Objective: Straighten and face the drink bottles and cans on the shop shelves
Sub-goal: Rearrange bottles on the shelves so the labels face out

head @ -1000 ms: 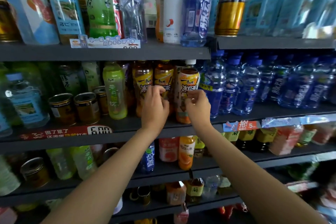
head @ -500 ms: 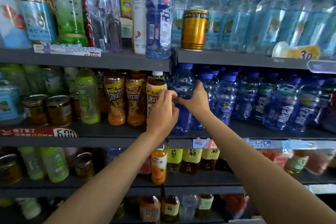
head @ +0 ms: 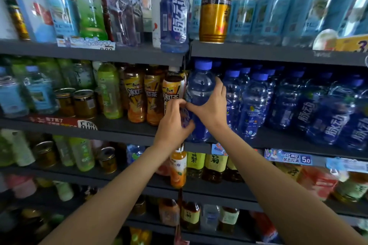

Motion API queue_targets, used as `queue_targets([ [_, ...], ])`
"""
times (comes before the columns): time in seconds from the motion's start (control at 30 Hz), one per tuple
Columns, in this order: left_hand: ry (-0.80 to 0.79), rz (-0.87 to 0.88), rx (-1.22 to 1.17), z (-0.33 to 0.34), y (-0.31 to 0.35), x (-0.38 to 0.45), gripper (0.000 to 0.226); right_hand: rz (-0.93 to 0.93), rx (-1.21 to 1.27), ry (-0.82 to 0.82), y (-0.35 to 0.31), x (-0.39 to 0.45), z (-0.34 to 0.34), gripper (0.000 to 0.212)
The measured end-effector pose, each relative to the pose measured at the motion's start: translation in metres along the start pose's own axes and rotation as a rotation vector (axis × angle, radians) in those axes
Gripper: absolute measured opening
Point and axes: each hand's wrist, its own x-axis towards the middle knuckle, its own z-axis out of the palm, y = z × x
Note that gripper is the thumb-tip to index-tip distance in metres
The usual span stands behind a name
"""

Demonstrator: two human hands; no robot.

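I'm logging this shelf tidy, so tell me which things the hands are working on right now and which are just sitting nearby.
In hand:
- blue bottle, leftmost of its row, gripped by both hands
- left hand, low on its front
- right hand, round its right side

Just nearby:
- iced tea bottle, right beside it on the left
- gold can, shelf above
- orange juice bottle, shelf below

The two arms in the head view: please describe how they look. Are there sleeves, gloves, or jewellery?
Both forearms are bare up to the picture's lower edge; no sleeve shows. The left hand and right hand wear no gloves, and no watch, ring or bracelet is visible.
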Motion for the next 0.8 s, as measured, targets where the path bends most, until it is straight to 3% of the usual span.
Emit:
queue_targets([
  [0.2,-0.055,-0.044,-0.046,-0.003,0.003,-0.018,0.088,-0.132,0.057,-0.016,-0.004,-0.038,-0.014,0.100],
  [0.27,-0.063,-0.009,-0.097,-0.007,0.013,-0.019,0.087,-0.177,0.044,-0.041,-0.012,-0.044,-0.025,0.100],
  [0.4,-0.081,0.041,-0.225,0.000,0.042,-0.025,0.062,-0.229,-0.023,-0.062,-0.030,-0.049,-0.067,0.100],
  [0.47,-0.124,0.008,-0.294,0.011,0.064,-0.028,0.072,-0.212,-0.008,-0.032,-0.034,-0.047,-0.094,0.099],
  [0.7,-0.448,-0.080,-0.525,0.073,0.146,-0.021,0.048,-0.055,0.126,-0.053,0.002,-0.046,-0.216,0.087],
  [0.8,-0.660,-0.245,-0.610,0.113,0.179,-0.021,0.068,-0.018,0.122,-0.137,0.034,-0.048,-0.273,0.087],
])
